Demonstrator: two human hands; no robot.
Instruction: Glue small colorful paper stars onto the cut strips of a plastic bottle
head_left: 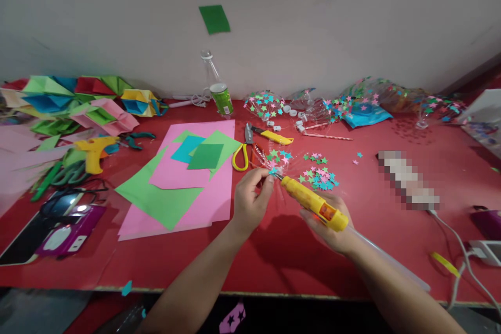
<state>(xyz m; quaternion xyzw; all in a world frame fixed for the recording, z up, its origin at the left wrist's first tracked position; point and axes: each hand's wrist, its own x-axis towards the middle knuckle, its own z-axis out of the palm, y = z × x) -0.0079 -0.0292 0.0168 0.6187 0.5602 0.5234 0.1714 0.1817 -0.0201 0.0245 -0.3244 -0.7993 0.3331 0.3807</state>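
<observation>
My left hand (252,197) pinches a small blue paper star (273,171) between thumb and fingertips. In my right hand (332,222) is a yellow glue gun (309,198), its metal nozzle touching or nearly touching that star. A long clear glue stick (387,258) sticks out of the gun's rear. Just beyond my hands lies a clear plastic piece with paper stars (279,156) on it, partly hidden by my left hand. To its right, loose paper stars (323,177) in pink, green and blue lie in a heap on the red table (274,250).
Pink and green paper sheets (172,211) lie left of my hands. Yellow-handled scissors (240,157) and a yellow cutter (277,138) rest beyond. Star-covered plastic pieces (266,104) and a bottle (221,96) line the wall. A white cable (456,229) runs at right.
</observation>
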